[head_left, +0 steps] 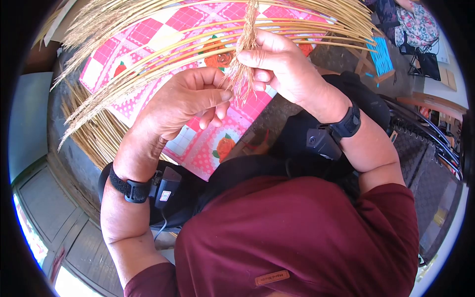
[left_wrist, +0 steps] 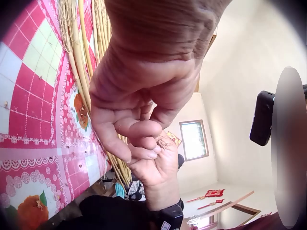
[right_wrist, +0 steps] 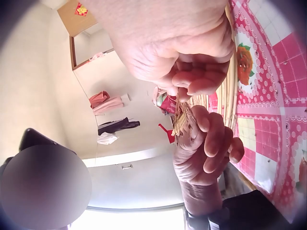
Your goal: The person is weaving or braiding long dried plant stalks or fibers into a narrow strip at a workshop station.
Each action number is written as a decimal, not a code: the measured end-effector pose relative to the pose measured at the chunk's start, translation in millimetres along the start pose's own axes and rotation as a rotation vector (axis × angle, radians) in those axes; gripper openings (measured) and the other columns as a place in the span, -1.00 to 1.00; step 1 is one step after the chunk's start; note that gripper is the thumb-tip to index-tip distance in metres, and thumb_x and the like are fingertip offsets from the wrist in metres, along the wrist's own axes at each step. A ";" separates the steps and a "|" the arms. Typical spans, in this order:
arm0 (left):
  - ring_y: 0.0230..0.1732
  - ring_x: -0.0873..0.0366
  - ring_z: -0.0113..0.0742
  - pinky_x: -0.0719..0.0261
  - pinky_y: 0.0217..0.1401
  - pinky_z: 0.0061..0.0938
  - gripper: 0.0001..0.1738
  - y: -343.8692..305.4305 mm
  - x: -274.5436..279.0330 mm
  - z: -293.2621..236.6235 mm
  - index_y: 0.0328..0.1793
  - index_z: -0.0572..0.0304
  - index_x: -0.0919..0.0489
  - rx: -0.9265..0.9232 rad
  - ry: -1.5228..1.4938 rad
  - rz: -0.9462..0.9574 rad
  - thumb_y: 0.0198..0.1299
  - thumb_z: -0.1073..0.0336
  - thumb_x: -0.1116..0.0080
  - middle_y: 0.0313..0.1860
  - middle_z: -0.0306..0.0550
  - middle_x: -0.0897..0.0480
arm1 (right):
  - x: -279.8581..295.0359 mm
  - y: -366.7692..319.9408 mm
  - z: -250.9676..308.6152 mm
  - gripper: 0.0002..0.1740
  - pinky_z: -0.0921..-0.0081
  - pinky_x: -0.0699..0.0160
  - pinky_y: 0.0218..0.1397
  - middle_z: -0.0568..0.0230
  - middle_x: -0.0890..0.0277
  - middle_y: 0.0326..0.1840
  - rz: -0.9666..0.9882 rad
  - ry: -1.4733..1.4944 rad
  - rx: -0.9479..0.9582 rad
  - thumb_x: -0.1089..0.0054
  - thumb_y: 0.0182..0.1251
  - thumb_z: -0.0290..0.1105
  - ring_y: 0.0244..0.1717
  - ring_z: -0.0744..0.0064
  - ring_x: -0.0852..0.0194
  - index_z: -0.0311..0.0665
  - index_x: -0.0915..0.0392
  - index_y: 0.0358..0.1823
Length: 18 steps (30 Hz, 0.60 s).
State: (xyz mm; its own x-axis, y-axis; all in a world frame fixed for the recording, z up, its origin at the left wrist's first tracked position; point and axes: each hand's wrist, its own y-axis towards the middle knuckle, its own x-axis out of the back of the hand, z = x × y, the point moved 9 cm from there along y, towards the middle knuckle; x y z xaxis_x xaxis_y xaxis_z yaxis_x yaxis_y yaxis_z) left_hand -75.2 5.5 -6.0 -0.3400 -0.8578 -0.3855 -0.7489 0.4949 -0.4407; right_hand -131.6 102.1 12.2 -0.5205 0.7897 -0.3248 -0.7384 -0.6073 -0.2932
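My right hand (head_left: 284, 67) grips a dry grass plume (head_left: 241, 74) between thumb and fingers; the plume's frayed end hangs down and its upper part rises past the hand to the top of the head view. My left hand (head_left: 185, 101) is at the frayed end, thumb and forefinger pinching at its loose wisps, the other fingers loosely bent. In the right wrist view the wispy tuft (right_wrist: 182, 122) spans from the right fingertips to the left thumb and forefinger. Behind both hands, long dry grass stalks (head_left: 193, 47) lie across the table.
A pink patterned cloth (head_left: 148, 32) covers the table. More stalks (head_left: 96, 131) lie low beyond its left edge. At the far right stands a wooden stool with blue webbing (head_left: 381, 57), near a person in floral clothing (head_left: 418, 24). Grey cabinet doors (head_left: 64, 198) are at left.
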 end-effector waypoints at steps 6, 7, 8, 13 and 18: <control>-0.69 -0.37 -0.57 -0.25 -0.65 -0.74 -0.85 2.5 -2.1 3.1 -0.31 0.27 -0.46 0.025 0.026 0.022 0.16 0.35 -0.18 -0.57 -0.09 -0.57 | 3.7 -3.6 -2.7 -0.74 0.71 -0.31 -0.56 0.40 -0.37 -0.43 0.002 -0.002 -0.023 -0.10 0.30 -0.38 -0.61 0.74 -0.19 -0.38 -0.43 -0.07; -0.70 -0.37 -0.57 -0.25 -0.65 -0.74 -0.85 2.6 -2.7 2.2 -0.30 0.27 -0.46 0.027 0.029 0.021 0.16 0.35 -0.18 -0.57 -0.09 -0.57 | 2.3 -4.7 -1.4 -0.76 0.72 -0.29 -0.53 0.43 -0.35 -0.40 0.005 -0.012 -0.029 -0.08 0.32 -0.38 -0.60 0.76 -0.15 -0.35 -0.42 -0.06; -0.70 -0.37 -0.57 -0.25 -0.66 -0.74 -0.85 2.5 -3.4 0.9 -0.30 0.27 -0.46 0.028 0.034 0.020 0.15 0.36 -0.18 -0.57 -0.09 -0.57 | 1.5 -5.4 -0.6 -0.77 0.72 -0.27 -0.51 0.46 -0.34 -0.37 0.008 -0.023 -0.034 -0.06 0.33 -0.38 -0.60 0.78 -0.10 -0.32 -0.40 -0.05; -0.70 -0.37 -0.57 -0.25 -0.66 -0.74 -0.86 2.8 -3.8 0.6 -0.28 0.28 -0.46 0.027 0.035 0.037 0.15 0.38 -0.17 -0.57 -0.08 -0.57 | 1.3 -4.6 1.1 -0.77 0.72 -0.26 -0.50 0.44 -0.35 -0.35 0.017 -0.027 -0.020 -0.07 0.33 -0.37 -0.59 0.78 -0.10 -0.31 -0.40 -0.06; -0.64 -0.42 -0.58 -0.28 -0.64 -0.74 -0.93 0.6 -2.0 -2.1 -0.32 0.26 -0.50 -0.002 0.000 0.049 0.15 0.42 -0.13 -0.56 -0.20 -0.56 | 2.4 -4.5 7.5 -0.76 0.75 -0.24 -0.50 0.43 -0.37 -0.33 -0.025 -0.021 0.016 -0.08 0.33 -0.35 -0.59 0.79 -0.08 -0.30 -0.41 -0.06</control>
State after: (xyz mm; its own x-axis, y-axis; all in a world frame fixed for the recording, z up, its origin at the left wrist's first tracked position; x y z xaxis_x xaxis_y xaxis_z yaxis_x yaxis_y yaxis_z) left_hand -76.1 7.2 -3.8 -0.3766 -0.8324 -0.4064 -0.7321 0.5363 -0.4200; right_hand -132.7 107.3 19.5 -0.5107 0.8062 -0.2986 -0.7580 -0.5861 -0.2861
